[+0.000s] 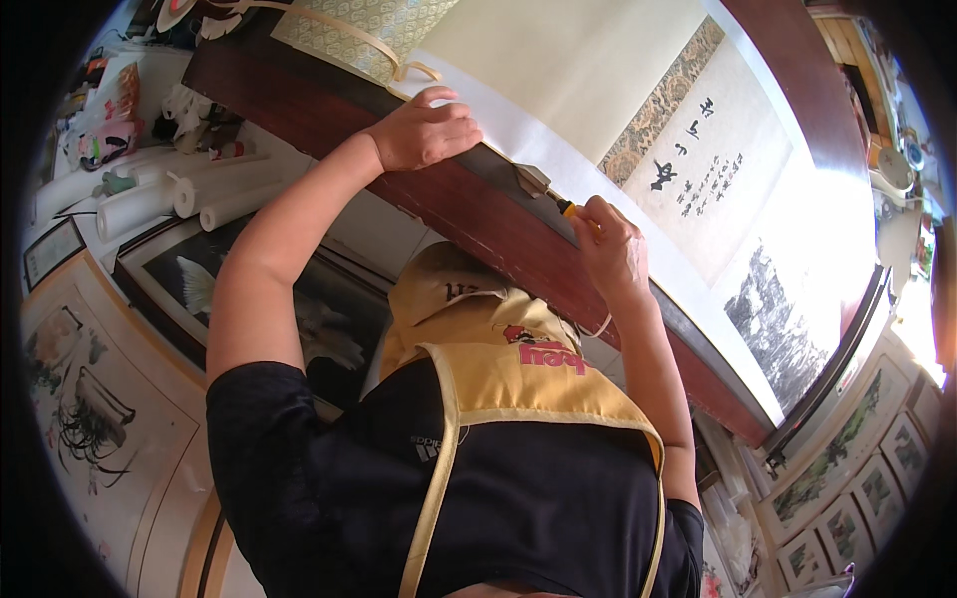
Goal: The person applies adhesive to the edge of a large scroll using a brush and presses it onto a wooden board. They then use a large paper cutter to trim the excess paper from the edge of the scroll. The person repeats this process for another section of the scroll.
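Observation:
My left hand (427,130) presses flat on the near end of a long grey straightedge (688,324) that lies along the white margin of a scroll (608,90). My right hand (610,247) is closed around a small yellow-handled knife (564,206), its metal tip (533,179) at the straightedge close to my left hand. The scroll is spread on a dark red-brown table (299,95) and carries black calligraphy (698,159) and an ink landscape (773,319). I wear a yellow apron (518,374) over a black shirt.
A green patterned brocade piece with a cream ribbon (359,30) lies at the scroll's far left end. Rolls of white paper (179,194) and framed pictures (329,309) sit below the table at left. Small framed landscapes (867,478) lean at lower right.

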A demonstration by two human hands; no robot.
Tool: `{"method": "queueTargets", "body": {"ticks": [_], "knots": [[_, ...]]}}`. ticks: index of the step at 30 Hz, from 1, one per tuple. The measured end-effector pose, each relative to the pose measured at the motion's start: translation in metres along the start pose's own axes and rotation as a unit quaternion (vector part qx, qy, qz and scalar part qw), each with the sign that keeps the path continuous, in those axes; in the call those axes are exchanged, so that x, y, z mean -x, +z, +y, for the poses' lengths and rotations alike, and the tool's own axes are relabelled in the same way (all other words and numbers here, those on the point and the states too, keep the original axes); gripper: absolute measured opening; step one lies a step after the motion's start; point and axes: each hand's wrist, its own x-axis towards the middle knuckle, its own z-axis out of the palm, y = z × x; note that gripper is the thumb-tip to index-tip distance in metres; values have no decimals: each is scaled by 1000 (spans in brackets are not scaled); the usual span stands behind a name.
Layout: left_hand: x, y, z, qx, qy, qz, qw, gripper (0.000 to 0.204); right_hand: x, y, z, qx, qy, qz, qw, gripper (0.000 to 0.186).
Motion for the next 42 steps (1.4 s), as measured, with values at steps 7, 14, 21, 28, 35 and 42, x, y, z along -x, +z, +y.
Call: {"method": "queueTargets", "body": {"ticks": [7,14,21,28,35,42], "knots": [[12,-1,-7,-20,-16,-17,1000,25,-14,5,-17,10,-21,0,1000,12],[24,-6,-18,-41,-19,-19,999,26,-29,13,-28,15,-40,-8,999,13],[26,-10,-20,-28,-24,-1,999,25,-41,21,-38,19,-45,-13,999,14],[27,-11,-18,-44,-22,-4,999,24,-54,27,-56,23,-58,-21,998,14],[33,-14,-15,-32,-32,-18,999,28,-31,24,-48,56,-33,-16,998,12],[-18,-11,41,59,-45,-28,997,39,62,9,9,18,88,66,994,16]]}}
